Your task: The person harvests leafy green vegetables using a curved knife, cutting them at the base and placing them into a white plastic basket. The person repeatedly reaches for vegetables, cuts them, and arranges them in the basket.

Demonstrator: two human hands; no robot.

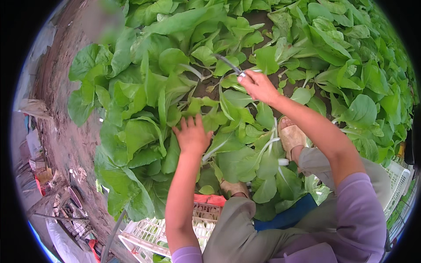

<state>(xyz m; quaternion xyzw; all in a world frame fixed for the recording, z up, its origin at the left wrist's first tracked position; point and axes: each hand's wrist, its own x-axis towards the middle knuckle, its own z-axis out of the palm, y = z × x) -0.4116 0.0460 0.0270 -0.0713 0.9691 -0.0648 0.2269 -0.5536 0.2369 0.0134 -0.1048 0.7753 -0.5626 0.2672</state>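
My right hand (258, 86) grips a harvesting knife with a thin, slightly curved dark blade (228, 63), pointing up and left above the bed. Below and to the left, my left hand (192, 136) rests palm down on green leaves, fingers apart, with nothing seen in its grasp. Broad-leaved greens with pale stalks, like bok choy (141, 134), crowd around it on the left. Several loose leaves with white stems (260, 157) lie between my feet. Soil shows in the gap near the blade, where yellowed leaf bits lie.
A white plastic crate (144, 231) holding pale-stemmed greens stands at lower left, and another crate (396, 187) is at right. Blue material (286, 213) lies under my legs. My sandalled foot (291, 134) stands among the plants. A dirt path (62, 131) runs along the left.
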